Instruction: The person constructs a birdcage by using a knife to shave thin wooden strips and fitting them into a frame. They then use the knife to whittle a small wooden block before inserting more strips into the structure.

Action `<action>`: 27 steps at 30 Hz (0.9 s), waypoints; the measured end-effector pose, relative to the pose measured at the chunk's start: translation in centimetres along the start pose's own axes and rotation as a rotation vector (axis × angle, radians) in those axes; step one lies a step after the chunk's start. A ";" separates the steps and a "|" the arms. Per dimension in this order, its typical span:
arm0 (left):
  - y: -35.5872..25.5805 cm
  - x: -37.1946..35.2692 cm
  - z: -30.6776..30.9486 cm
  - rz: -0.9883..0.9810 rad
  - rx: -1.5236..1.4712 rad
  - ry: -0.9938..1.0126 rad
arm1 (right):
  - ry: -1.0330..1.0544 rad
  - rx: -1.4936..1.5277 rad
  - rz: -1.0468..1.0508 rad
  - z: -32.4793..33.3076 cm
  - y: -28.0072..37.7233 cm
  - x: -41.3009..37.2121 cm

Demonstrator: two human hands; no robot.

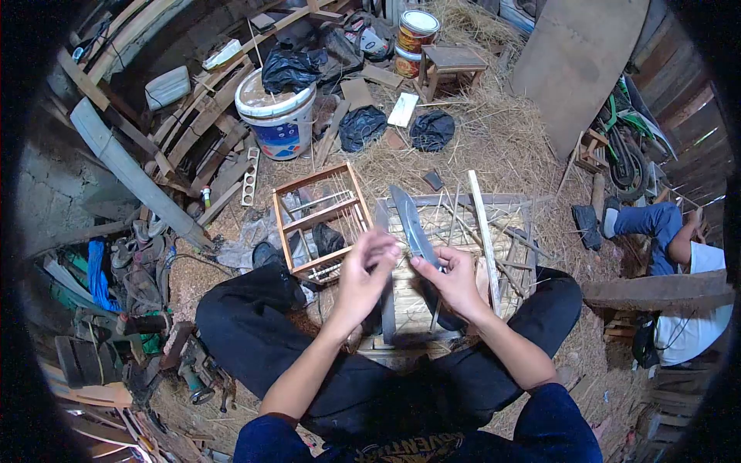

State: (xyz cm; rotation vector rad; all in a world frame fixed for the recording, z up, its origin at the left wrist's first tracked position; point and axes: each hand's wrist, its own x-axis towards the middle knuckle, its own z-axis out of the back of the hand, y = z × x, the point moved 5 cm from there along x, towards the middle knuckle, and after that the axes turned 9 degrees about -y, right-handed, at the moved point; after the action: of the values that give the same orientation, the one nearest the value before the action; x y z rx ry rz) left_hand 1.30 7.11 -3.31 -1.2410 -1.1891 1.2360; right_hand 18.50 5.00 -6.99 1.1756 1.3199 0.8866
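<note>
A large knife (411, 221) with a broad dark blade points away from me, and my right hand (455, 279) is closed around its lower end. Beside it, my left hand (366, 274) is raised with fingers bent toward the thumb, a little smeared by motion. Whatever is pinched there is too thin or blurred to make out. Both hands are over a slatted bamboo platform (409, 305) between my legs. Thin sticks and a pale wooden strip (483, 239) lie on its right part. Left of the platform stands a small wooden cage frame (356, 185) with thin bars.
A white bucket (275, 127) with a black bag on top stands at back left, near paint cans (417, 31) and a small stool (455, 58). Straw and shavings cover the floor. Another person (698, 305) sits at right, near a motorbike wheel (629, 170). Tools clutter the left.
</note>
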 end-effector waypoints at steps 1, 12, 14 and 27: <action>0.4 -0.3 -0.5 0.055 -0.008 0.063 | 0.001 0.010 -0.033 -0.2 0.2 -0.4; 0.5 -0.2 -1.2 0.123 -0.245 0.080 | -0.201 -0.174 0.248 1.9 4.1 -0.1; 0.5 -0.5 -1.0 0.231 -0.259 0.113 | -0.234 -0.210 0.318 2.8 5.4 0.1; 0.0 -1.3 -1.2 0.264 -0.378 0.176 | -0.028 -0.519 0.722 0.9 6.2 -0.8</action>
State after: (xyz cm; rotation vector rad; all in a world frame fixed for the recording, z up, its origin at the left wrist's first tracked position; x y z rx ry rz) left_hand 2.46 5.77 -3.22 -1.7967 -1.1897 1.0885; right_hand 20.21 5.53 -0.93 1.2348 0.5535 1.6059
